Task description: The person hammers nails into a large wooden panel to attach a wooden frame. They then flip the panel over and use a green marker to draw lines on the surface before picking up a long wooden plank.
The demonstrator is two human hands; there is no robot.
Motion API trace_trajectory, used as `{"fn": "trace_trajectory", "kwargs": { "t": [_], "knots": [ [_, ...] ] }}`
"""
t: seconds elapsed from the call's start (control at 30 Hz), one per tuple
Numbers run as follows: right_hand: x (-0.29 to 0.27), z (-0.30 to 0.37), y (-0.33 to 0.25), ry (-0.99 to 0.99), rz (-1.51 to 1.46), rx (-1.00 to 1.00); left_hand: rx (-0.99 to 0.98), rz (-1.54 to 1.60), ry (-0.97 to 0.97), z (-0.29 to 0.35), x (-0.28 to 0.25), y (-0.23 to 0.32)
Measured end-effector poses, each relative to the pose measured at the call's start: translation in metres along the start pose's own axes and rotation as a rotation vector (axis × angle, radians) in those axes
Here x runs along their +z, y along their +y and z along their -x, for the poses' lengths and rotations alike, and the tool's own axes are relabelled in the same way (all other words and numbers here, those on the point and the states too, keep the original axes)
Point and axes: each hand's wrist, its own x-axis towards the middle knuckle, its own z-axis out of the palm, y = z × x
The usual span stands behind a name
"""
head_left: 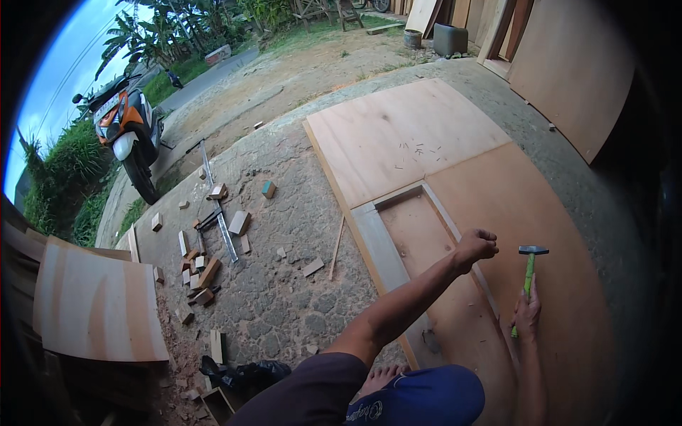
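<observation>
My right hand [527, 316] is wrapped round the green handle of a hammer [532, 266], its dark metal head pointing away from me. To its left, my left hand [476, 250] is closed above a rectangular wooden frame [388, 245]; whatever its fingers may hold is too small to make out. Beneath the frame lies a broad plywood panel [550, 227]. Several nails [419, 149] are scattered on the paler plywood sheet [369, 135] at the far end.
Wood offcuts [208, 272] and a long metal bar clamp [220, 220] lie on rough concrete to the left. A motorcycle [131, 131] stands beyond them. Plywood [575, 78] leans at the right, and a curved board [99, 305] stands at the left. A black plastic bag [245, 374] is near my leg.
</observation>
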Motion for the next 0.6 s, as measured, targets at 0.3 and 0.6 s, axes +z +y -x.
{"fn": "trace_trajectory", "kwargs": {
  "t": [0.3,0.6],
  "knots": [
    [-0.242,0.216,0.051,0.311,-0.035,0.077,0.564,-0.681,-0.449,0.024,0.243,-0.039],
    [-0.177,0.369,0.043,0.74,-0.106,0.43,0.531,-0.897,-0.58,0.105,0.464,-0.146]
  ]
}}
